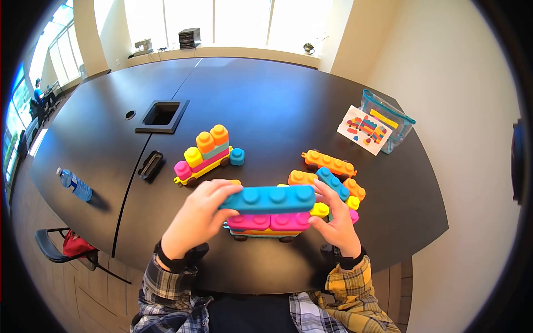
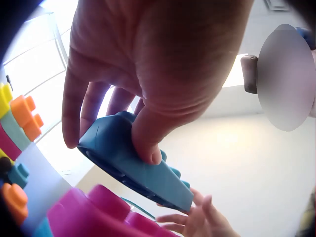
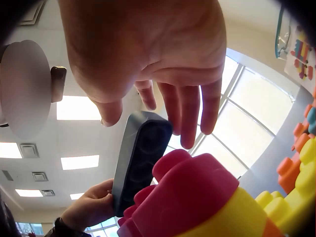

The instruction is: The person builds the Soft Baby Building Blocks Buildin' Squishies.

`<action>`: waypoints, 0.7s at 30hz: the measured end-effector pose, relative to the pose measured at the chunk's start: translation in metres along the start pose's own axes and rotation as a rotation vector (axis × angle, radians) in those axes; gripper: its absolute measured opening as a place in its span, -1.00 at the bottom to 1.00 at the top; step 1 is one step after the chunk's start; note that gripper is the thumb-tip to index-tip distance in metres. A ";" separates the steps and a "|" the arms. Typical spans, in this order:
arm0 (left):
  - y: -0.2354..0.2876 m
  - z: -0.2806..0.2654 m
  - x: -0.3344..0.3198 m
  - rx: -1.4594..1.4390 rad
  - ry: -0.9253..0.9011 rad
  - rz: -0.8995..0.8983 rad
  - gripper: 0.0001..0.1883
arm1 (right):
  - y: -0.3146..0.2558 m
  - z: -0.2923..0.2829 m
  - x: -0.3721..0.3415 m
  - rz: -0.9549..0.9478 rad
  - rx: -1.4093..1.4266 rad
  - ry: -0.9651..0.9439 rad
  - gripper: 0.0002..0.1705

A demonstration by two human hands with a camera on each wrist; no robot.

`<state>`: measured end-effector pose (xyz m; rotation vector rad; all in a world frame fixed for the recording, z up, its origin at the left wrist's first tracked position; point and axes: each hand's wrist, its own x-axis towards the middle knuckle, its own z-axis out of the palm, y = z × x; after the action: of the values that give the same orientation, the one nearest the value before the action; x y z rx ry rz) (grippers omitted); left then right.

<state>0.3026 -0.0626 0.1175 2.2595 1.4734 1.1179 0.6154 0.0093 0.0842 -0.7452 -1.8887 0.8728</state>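
Observation:
My left hand [image 1: 202, 213] grips a long blue building block [image 1: 273, 200] by its left end, thumb on the near side and fingers on the far side. The block's studs face up and back in the head view, and its hollow underside shows in the right wrist view. At its other end my right hand [image 1: 335, 219] is spread, with fingers and thumb loosely extended right by the block. Beneath the block stands a toy wagon with pink blocks [image 1: 250, 222] on top and dark wheels [image 1: 240, 238]. A yellow block [image 1: 319, 210] peeks out next to the right thumb.
A wheeled toy with yellow base [image 1: 202, 168] carries pink, yellow and orange blocks, a small blue block [image 1: 237, 157] beside it. Orange wagon base [image 1: 330, 163] and loose blocks lie right. Farther off: picture card [image 1: 365, 129], clear pouch [image 1: 395, 139], black case [image 1: 150, 165], water bottle [image 1: 75, 185].

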 end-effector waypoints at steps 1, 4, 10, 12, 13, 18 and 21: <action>0.005 0.004 0.001 0.003 -0.014 0.021 -0.48 | 0.001 -0.001 0.000 0.000 -0.001 0.002 -0.33; 0.007 0.016 -0.002 -0.005 -0.026 0.033 -0.48 | 0.004 -0.007 -0.001 -0.028 -0.133 -0.102 -0.36; 0.005 0.021 -0.012 -0.067 0.006 -0.043 -0.46 | 0.002 -0.003 -0.007 -0.018 -0.199 -0.132 -0.41; 0.002 0.024 -0.016 -0.139 0.019 -0.071 -0.47 | 0.005 -0.001 -0.009 -0.011 -0.171 -0.129 -0.43; 0.001 0.025 -0.017 -0.137 0.021 -0.071 -0.47 | 0.006 0.000 -0.011 -0.004 -0.142 -0.128 -0.45; 0.000 0.033 -0.023 -0.210 0.062 -0.067 -0.47 | 0.018 0.005 -0.017 0.015 -0.082 -0.116 -0.47; -0.001 0.038 -0.026 -0.265 0.081 -0.130 -0.48 | 0.019 0.008 -0.017 0.034 -0.062 -0.098 -0.49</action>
<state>0.3231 -0.0766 0.0783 1.9345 1.3858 1.2921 0.6180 0.0044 0.0581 -0.7866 -2.0023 0.8897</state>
